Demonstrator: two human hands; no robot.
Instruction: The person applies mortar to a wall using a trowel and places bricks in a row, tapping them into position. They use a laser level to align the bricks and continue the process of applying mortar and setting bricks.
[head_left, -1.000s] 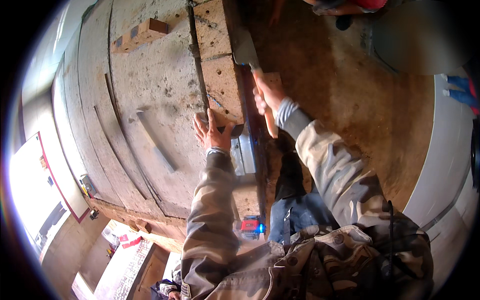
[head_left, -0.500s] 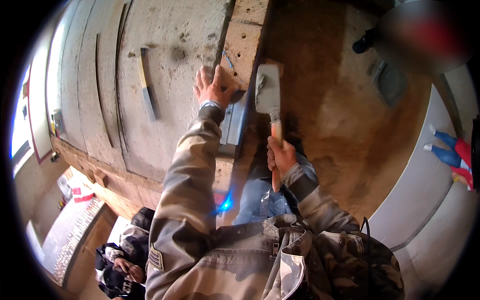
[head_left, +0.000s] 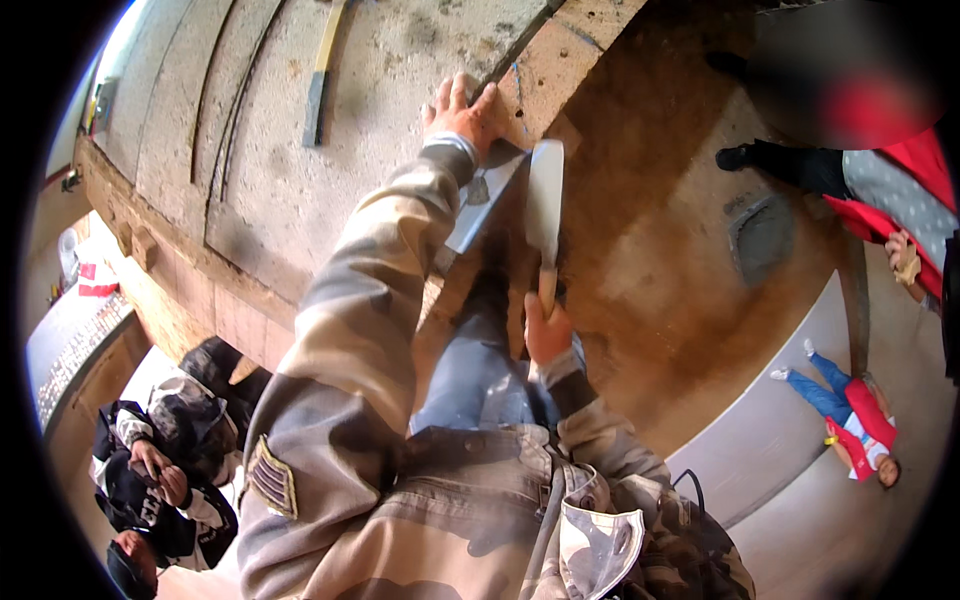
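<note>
My left hand (head_left: 465,112) lies with fingers spread against the end of a row of reddish bricks (head_left: 560,62) along the edge of a rough grey slab (head_left: 400,60). Just below its wrist is a grey strip (head_left: 485,212) with a small lump of mortar (head_left: 478,190) on it. My right hand (head_left: 548,330) is closed around the wooden handle of a trowel (head_left: 545,195). The trowel's blade points away from me, just right of the strip, turned partly on edge. It seems to touch nothing.
A hammer (head_left: 322,85) with a yellow shaft and dark grip lies on the slab. Grey mortar (head_left: 762,240) sits on the brown floor at right. A person in red (head_left: 915,190) stands far right, and another person (head_left: 160,470) is at lower left. A pale panel (head_left: 770,420) curves along the right.
The view has shifted and turned. The trowel blade has rolled from showing its broad, mortar-smeared face to a narrower side. My left hand stays at the end of the brick row.
</note>
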